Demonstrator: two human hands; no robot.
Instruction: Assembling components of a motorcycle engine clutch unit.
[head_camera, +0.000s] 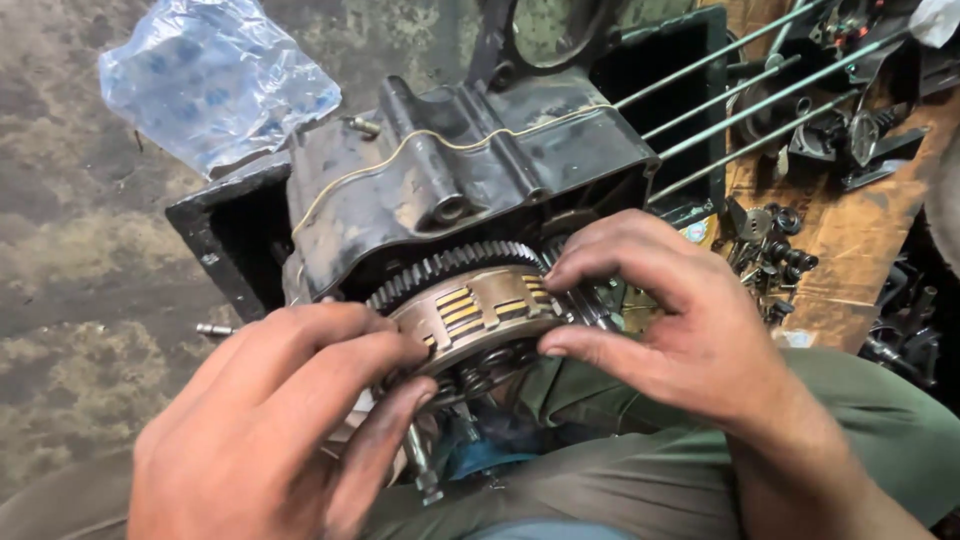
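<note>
Fingers (400, 352) of the left hand (270, 430) are curling loosely against the near-left edge of the clutch assembly (480, 310), the tips pressing on its rim rather than closing fully around it. Opposite them, the right hand (670, 320) is bending its fingers (585, 262) over the far-right side of the same round part, with the thumb pushing in from below, so the clutch assembly is sitting pinched between the two hands. Just beyond the fingertips, a large toothed gear ring (450, 265) is showing around the back of the clutch, and striped friction plates are peeking out through slots in its basket. Above the fingers, the dark, greasy engine case (460, 170) is lying tilted, with a pale cord running across its top. Long thin studs (740, 100) are sticking out up and to the right of the right fingers. Far up-left of the left fingers, a crumpled clear plastic bag (215, 75) is lying on the stained floor. To the right of the right hand, small loose metal parts (770, 245) are lying scattered on a brown board. Below the fingers, the person's olive trousers (640, 470) are filling the foreground.
</note>
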